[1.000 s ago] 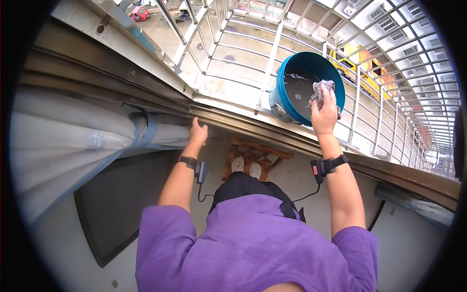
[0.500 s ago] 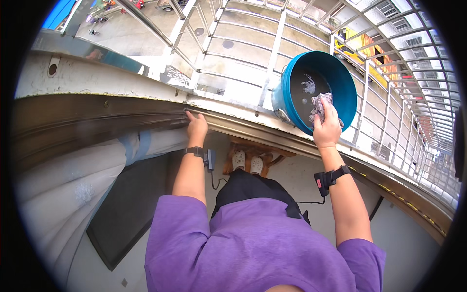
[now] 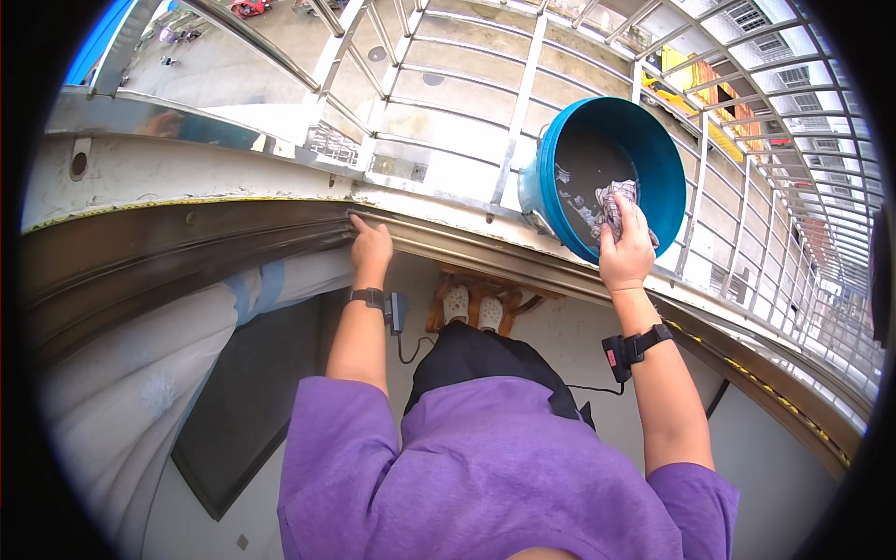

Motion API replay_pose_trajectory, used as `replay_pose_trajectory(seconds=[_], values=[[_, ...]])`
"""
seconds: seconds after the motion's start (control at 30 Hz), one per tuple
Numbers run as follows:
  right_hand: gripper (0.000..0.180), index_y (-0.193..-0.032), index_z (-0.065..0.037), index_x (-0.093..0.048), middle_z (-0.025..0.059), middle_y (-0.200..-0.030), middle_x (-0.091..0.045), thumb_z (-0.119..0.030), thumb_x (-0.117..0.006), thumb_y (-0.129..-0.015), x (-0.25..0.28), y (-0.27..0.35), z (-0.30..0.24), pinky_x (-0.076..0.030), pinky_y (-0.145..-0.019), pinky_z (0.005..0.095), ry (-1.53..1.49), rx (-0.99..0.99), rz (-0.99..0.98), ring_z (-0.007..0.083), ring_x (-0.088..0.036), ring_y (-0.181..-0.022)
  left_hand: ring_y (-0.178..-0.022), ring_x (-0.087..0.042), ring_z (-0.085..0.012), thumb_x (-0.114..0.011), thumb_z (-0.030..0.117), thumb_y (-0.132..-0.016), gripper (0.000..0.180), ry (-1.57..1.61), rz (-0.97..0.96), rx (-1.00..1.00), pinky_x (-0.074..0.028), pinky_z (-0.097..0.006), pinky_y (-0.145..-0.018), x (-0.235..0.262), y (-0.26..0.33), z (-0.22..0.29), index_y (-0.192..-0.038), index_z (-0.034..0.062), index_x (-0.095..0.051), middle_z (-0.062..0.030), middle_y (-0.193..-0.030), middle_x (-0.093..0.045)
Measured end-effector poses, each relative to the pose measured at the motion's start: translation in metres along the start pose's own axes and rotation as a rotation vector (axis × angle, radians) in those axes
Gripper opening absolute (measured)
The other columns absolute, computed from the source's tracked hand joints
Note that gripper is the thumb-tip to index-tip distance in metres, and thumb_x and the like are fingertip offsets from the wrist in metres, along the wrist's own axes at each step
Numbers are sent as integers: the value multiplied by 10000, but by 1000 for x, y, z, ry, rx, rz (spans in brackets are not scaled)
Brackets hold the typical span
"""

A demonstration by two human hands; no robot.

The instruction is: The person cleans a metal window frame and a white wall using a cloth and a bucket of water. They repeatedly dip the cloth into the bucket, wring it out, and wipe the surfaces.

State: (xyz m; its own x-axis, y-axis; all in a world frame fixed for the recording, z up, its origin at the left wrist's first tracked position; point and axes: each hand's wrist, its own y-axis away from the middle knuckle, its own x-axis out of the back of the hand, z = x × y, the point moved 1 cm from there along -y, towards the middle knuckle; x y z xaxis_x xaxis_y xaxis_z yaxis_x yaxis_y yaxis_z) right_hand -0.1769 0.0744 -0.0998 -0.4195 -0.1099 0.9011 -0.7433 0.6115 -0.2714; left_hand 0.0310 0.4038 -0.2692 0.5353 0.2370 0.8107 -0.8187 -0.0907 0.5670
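Note:
My right hand (image 3: 627,252) reaches over the near rim of a blue bucket (image 3: 665,149) and is closed on a crumpled, checked grey-and-white rag (image 3: 611,207). Murky grey water (image 3: 590,159) with patches of foam lies in the bucket, and the rag is at or just above its surface. On the left, my left hand (image 3: 371,245) rests against the brown metal window frame (image 3: 280,224). Its index finger is stretched to the frame near a corner, with nothing seen in the hand; the other fingers are partly hidden.
A metal-barred cage (image 3: 523,103) surrounds the ledge under the bucket, with a street far below. A pale curtain (image 3: 159,373) hangs at left, beside a dark panel (image 3: 243,411). My feet stand on a brown wooden stool (image 3: 448,299). Cables hang from both wrist devices.
The view has shifted slightly. My left hand has moved a little along the frame to the left. The foam in the bucket has spread differently; my right hand still grips the rag.

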Motion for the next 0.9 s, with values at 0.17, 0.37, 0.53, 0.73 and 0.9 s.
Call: replay_pose_trajectory(seconds=[0.17, 0.37, 0.53, 0.73, 0.9], values=[[482, -1184, -192, -573, 103, -1149, -592, -106, -640, -715, 1, -1, -2, -502, -811, 367, 6, -1, 0, 296, -598, -1004, -954, -601, -425, -390, 367, -870, 744, 15, 1, 20, -467, -488, -848, 2, 0, 1, -1454, 42, -63, -288, -1033, -614], [478, -1181, -198, -571, 99, -1151, -591, -111, -641, -716, 0, 0, 2, -503, -806, 365, 5, -4, -5, 290, -600, -1002, -946, -599, -424, -399, 366, -859, 737, 35, 7, -20, -463, -485, -843, 6, 8, -2, -1458, 68, -92, -282, -1030, -616], [478, -1181, -202, -572, 99, -1150, -592, -113, -641, -717, 1, -1, -3, -506, -798, 365, -1, 1, -8, 291, -604, -995, -953, -594, -424, -397, 367, -858, 730, 50, 18, 3, -460, -489, -836, 3, 3, -1, -1457, 74, -100, -283, -1038, -613], [480, -1184, -206, -572, 98, -1145, -593, -116, -642, -717, 0, 0, 0, -510, -787, 362, 21, 0, -8, 294, -607, -987, -918, -612, -399, -425, 363, -844, 737, 43, 49, -54, -466, -466, -818, -6, 3, -10, -1461, 98, -121, -268, -974, -632], [484, -1183, -209, -573, 87, -1140, -596, -115, -645, -713, 2, -1, -4, -512, -779, 363, 2, -5, -10, 290, -610, -972, -764, -649, -306, -438, 330, -816, 740, 186, 105, -23, -482, -410, -774, -25, -24, -28, -1456, 90, -152, -157, -685, -647]])
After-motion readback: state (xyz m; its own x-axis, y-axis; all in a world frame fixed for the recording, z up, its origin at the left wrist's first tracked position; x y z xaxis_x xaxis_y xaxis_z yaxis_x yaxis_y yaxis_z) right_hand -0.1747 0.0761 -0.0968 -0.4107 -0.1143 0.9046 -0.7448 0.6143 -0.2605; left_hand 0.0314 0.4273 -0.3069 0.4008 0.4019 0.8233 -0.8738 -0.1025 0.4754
